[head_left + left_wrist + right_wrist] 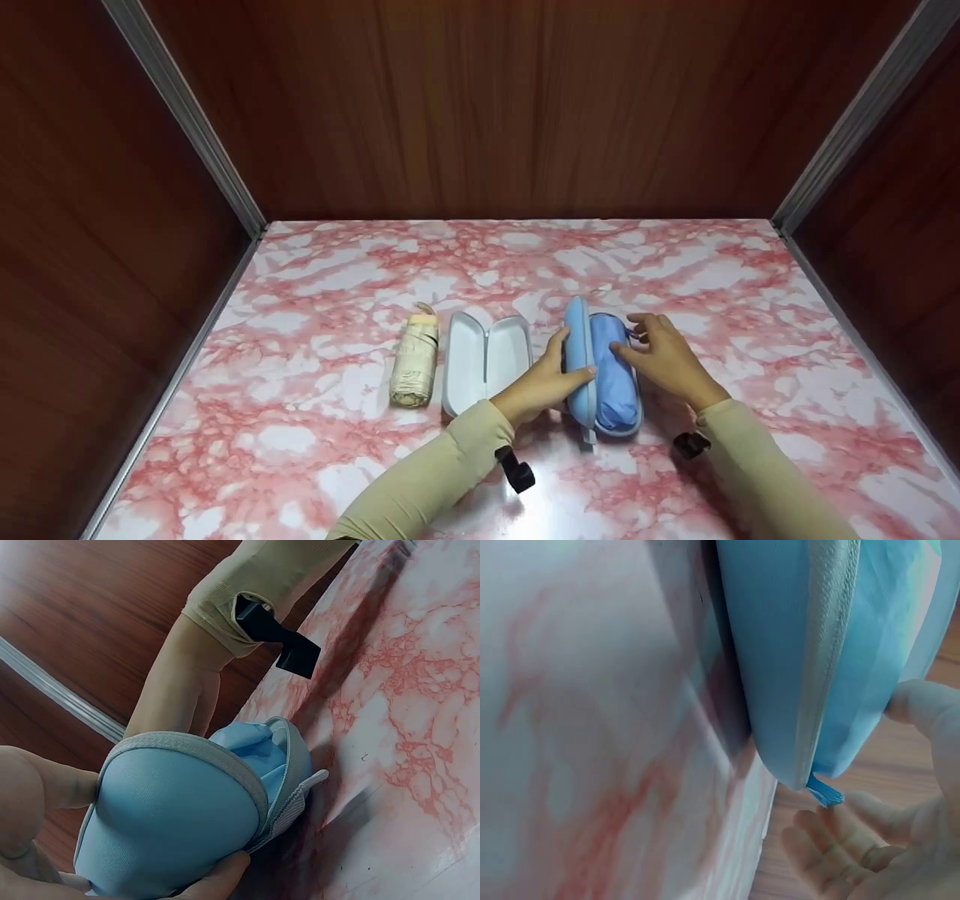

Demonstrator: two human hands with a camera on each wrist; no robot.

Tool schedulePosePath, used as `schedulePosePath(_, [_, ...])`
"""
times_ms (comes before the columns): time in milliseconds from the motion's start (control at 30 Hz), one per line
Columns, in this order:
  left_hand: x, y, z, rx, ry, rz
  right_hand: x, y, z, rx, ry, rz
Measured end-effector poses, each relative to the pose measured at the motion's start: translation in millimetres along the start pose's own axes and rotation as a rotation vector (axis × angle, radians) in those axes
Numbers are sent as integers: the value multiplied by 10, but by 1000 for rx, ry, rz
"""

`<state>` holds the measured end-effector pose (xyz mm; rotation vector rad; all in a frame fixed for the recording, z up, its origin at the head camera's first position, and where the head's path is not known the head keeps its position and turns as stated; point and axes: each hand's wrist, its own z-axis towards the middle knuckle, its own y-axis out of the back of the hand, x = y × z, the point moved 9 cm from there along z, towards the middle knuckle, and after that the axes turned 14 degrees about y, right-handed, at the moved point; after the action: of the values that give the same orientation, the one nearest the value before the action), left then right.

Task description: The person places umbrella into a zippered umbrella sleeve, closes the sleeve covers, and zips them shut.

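Note:
A light-blue zip case (579,352) stands open on the table, its lid raised on the left. Inside its right half lies a folded blue umbrella (615,379). My left hand (541,386) grips the lid from the left, thumb near the zip edge; the left wrist view shows its fingers round the lid's shell (172,810). At the case's right side, my right hand (667,364) touches the umbrella with its thumb. Its other fingers are loosely bent beside the blue strap (825,791), which sticks out at the end of the case in the right wrist view.
Left of the blue case, a white case (465,360) lies open. Farther left lies a folded cream umbrella (415,364) with a wrist loop. The marbled red-and-white table (337,465) is bounded by brown wooden panels (487,112) at the back and sides.

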<state>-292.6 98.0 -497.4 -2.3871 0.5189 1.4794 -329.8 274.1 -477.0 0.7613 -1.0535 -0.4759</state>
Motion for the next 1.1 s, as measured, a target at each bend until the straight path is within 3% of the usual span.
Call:
schedulePosePath(200, [-15,4,5,-21,-21,16,14,-40,20,-15,39,16])
schedulePosePath(367, [-30,-6,1,-33,-41,40,-2,-70,11,2,22,20])
schedulePosePath(633, [-80,-50,-24,-50,-84,161,-18,-62,-10,10,9,6])
schedulePosePath(900, [-100,-91,-16,-4,-111,201,-29,-60,-36,29,16,36])
schedulePosePath(1100, [-172,-130,1,-17,-198,362,-31,-53,-34,31,42,45])
